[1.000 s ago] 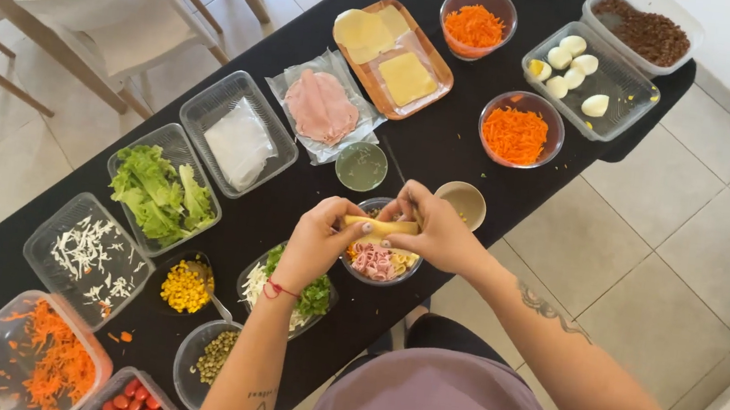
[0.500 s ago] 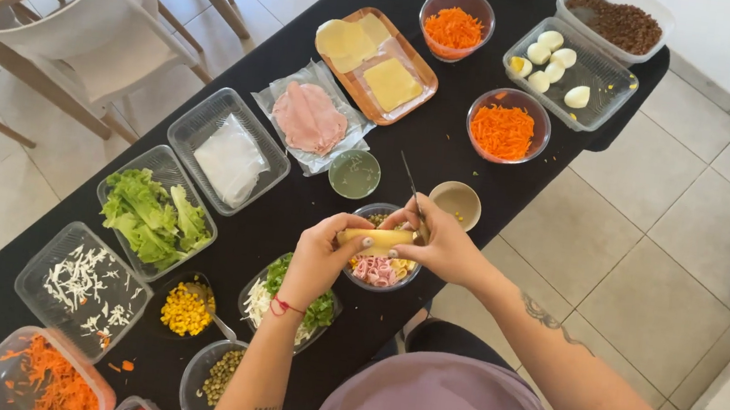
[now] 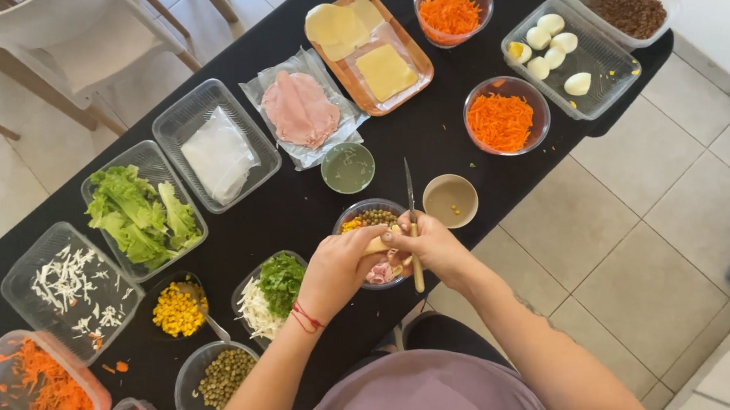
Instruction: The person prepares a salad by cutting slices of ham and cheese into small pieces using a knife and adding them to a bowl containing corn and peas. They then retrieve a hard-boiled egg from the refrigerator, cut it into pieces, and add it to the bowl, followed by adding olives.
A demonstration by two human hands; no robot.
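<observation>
Hands meet low in the middle of the frame, over a small glass bowl (image 3: 366, 217) on the black worktop (image 3: 445, 141). Left hand (image 3: 341, 266) fingers pinch a pale bit of food. Right hand (image 3: 433, 248) fingers are curled tight around a knife (image 3: 411, 222). Higher up sit shredded carrots (image 3: 500, 120) and boiled eggs (image 3: 552, 48).

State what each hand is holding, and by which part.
The right hand holds a knife by its wooden handle. The left hand grips a small pale food piece over the bowl; exactly where cannot be told.
</observation>
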